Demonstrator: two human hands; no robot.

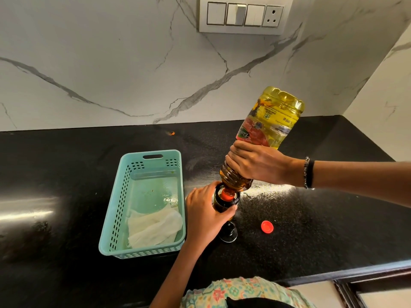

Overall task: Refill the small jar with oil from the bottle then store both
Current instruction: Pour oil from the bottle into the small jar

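Observation:
My right hand (258, 162) grips a clear plastic oil bottle (270, 125) with a red and yellow label, tipped almost upside down. Its orange neck sits inside the mouth of a small dark jar (224, 202) standing on the black counter. Golden oil fills the bottle's lower part near the neck. My left hand (206, 215) wraps around the jar's left side and holds it steady. The bottle's orange cap (267, 226) lies loose on the counter to the jar's right. A dark round object (228, 234), perhaps the jar's lid, rests just in front of the jar.
A teal plastic basket (115, 218) with a crumpled white cloth (153, 227) inside stands left of the jar. The marble wall carries a switch panel (244, 15) behind. The counter's front edge (333, 272) runs near my body. A tiny orange speck (171, 133) lies by the wall.

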